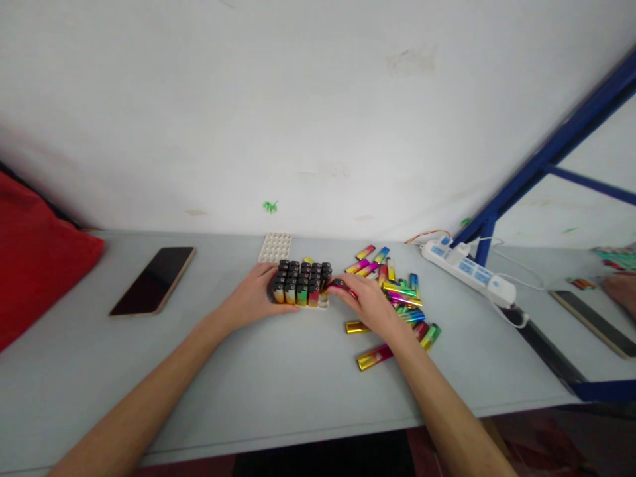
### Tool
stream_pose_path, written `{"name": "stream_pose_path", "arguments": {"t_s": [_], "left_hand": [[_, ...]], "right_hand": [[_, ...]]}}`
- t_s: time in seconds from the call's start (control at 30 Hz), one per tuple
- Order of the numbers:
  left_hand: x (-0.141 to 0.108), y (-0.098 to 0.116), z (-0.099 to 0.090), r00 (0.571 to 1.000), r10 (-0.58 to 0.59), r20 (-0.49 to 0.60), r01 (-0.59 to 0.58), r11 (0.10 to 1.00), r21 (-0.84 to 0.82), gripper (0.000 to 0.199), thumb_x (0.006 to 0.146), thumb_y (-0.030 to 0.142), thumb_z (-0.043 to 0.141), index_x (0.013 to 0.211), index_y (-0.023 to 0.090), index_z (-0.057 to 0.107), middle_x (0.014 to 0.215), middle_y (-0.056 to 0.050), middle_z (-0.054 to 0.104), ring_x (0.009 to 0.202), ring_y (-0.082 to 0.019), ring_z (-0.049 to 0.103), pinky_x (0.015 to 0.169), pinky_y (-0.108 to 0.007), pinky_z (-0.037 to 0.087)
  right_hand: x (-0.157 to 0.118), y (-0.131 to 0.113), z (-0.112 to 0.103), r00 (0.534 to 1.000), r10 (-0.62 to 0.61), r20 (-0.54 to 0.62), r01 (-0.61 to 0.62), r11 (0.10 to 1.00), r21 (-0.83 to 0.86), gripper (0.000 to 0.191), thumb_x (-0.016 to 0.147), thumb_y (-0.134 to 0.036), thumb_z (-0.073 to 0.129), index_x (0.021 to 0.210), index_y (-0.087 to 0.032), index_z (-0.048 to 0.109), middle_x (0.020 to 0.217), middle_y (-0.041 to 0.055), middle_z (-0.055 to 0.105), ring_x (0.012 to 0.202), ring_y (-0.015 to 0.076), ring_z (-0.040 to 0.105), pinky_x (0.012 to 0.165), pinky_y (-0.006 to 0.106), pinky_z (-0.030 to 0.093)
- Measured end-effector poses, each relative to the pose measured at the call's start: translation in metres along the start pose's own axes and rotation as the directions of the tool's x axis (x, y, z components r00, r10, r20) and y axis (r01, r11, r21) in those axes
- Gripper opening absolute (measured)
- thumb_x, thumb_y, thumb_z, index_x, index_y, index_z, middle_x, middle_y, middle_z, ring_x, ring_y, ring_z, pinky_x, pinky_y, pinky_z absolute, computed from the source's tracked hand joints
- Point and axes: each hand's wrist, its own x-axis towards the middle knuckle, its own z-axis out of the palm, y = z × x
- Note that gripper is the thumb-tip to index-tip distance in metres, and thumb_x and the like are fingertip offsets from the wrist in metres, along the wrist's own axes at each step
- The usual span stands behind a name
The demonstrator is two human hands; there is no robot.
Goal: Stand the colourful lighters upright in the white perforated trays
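Closely, glossy metallic lighter (342,285) in right grip (354,296), ribbed white tray (323,301)

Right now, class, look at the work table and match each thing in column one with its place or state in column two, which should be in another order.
Column one
1. left hand
2. right hand
3. power strip
4. red fabric

Column two
A. near the blue frame, with plugs in it
B. at the left edge of the picture
C. holding a red lighter with a black top
D. around the left end of the standing lighters

Right pairs: 1-D, 2-C, 3-A, 4-B
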Motion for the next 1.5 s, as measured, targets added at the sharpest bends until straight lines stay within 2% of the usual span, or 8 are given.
{"name": "stream_pose_path", "arguments": {"t_s": [0.47, 0.67, 0.83, 0.93, 1.03, 1.13, 1.2, 1.5], "left_hand": [[-0.001, 0.002, -0.001, 1.000, 0.000, 0.004, 0.000, 1.000, 0.007, 0.096, 0.075, 0.074, 0.093, 0.144, 0.014, 0.068, 0.147, -0.020, 0.073, 0.141, -0.042, 0.065, 0.128, -0.061, 0.051], [0.000, -0.003, 0.001, 1.000, -0.013, -0.017, 0.013, 1.000, 0.000, 0.094, 0.074, 0.079, 0.090, 0.142, 0.017, 0.070, 0.147, -0.018, 0.074, 0.141, -0.042, 0.066, 0.128, -0.061, 0.052], [0.001, -0.004, 0.001, 0.999, -0.010, -0.038, 0.010, 1.000, -0.014, 0.091, 0.070, 0.081, 0.090, 0.136, 0.020, 0.075, 0.142, -0.017, 0.077, 0.137, -0.045, 0.070, 0.126, -0.063, 0.055], [0.003, -0.004, 0.001, 0.999, -0.013, -0.048, 0.013, 1.000, 0.001, 0.088, 0.067, 0.080, 0.090, 0.133, 0.023, 0.078, 0.141, -0.016, 0.078, 0.136, -0.046, 0.071, 0.126, -0.060, 0.056], [0.003, -0.004, 0.001, 0.998, -0.017, -0.056, 0.017, 1.000, 0.000, 0.088, 0.068, 0.081, 0.089, 0.133, 0.022, 0.078, 0.141, -0.017, 0.078, 0.136, -0.045, 0.071, 0.127, -0.057, 0.056], [0.003, -0.005, 0.002, 0.999, -0.011, -0.052, 0.010, 1.000, -0.018, 0.090, 0.067, 0.081, 0.090, 0.133, 0.020, 0.077, 0.140, -0.019, 0.078, 0.136, -0.046, 0.071, 0.126, -0.061, 0.055], [0.003, -0.006, 0.003, 0.998, -0.006, -0.055, 0.005, 1.000, -0.028, 0.088, 0.067, 0.080, 0.090, 0.132, 0.022, 0.078, 0.140, -0.019, 0.078, 0.135, -0.047, 0.071, 0.125, -0.064, 0.056], [0.004, -0.001, 0.001, 0.999, -0.017, -0.047, 0.016, 0.999, -0.031, 0.081, 0.068, 0.074, 0.091, 0.130, 0.023, 0.077, 0.139, -0.019, 0.078, 0.135, -0.048, 0.070, 0.124, -0.065, 0.055]], "right_hand": [[0.007, -0.005, 0.000, 0.974, 0.058, 0.218, -0.015, 0.981, -0.193, 0.032, 0.117, -0.048, 0.064, 0.106, -0.020, 0.076, 0.095, 0.0087, 0.080, 0.086, 0.0220, 0.073, 0.077, 0.029, 0.046], [0.006, -0.007, 0.013, 0.979, 0.129, 0.160, -0.079, 0.955, -0.284, 0.052, 0.114, -0.056, 0.067, 0.077, -0.020, 0.075, 0.073, 0.0051, 0.074, 0.069, 0.0188, 0.065, 0.072, 0.031, 0.039], [0.001, 0.014, -0.012, 0.988, 0.157, 0.001, -0.155, 0.977, -0.146, 0.057, 0.120, -0.055, 0.054, 0.077, -0.022, 0.071, 0.074, 0.0029, 0.072, 0.071, 0.0191, 0.065, 0.073, 0.030, 0.042], [-0.006, 0.035, -0.039, 0.895, 0.358, -0.264, -0.416, 0.885, -0.211, 0.046, 0.120, -0.046, 0.048, 0.095, -0.021, 0.076, 0.083, 0.0064, 0.077, 0.078, 0.0229, 0.070, 0.079, 0.033, 0.047], [-0.023, 0.062, -0.063, 0.695, 0.573, -0.435, -0.709, 0.647, -0.281, 0.031, 0.114, -0.039, 0.057, 0.121, -0.016, 0.077, 0.103, 0.0140, 0.082, 0.098, 0.0296, 0.076, 0.090, 0.037, 0.052], [-0.046, 0.088, -0.079, 0.457, 0.762, -0.459, -0.887, 0.350, -0.302, 0.044, 0.107, -0.041, 0.066, 0.141, -0.014, 0.073, 0.126, 0.0217, 0.081, 0.120, 0.0358, 0.076, 0.099, 0.044, 0.054], [-0.056, 0.101, -0.084, 0.384, 0.841, -0.381, -0.913, 0.284, -0.293, 0.049, 0.104, -0.046, 0.070, 0.139, -0.012, 0.076, 0.125, 0.0232, 0.083, 0.121, 0.0367, 0.077, 0.099, 0.044, 0.056], [-0.048, 0.106, -0.079, 0.518, 0.783, -0.344, -0.855, 0.471, -0.218, 0.027, 0.101, -0.035, 0.066, 0.102, -0.016, 0.084, 0.105, 0.0193, 0.087, 0.109, 0.0330, 0.081, 0.095, 0.039, 0.057]]}}
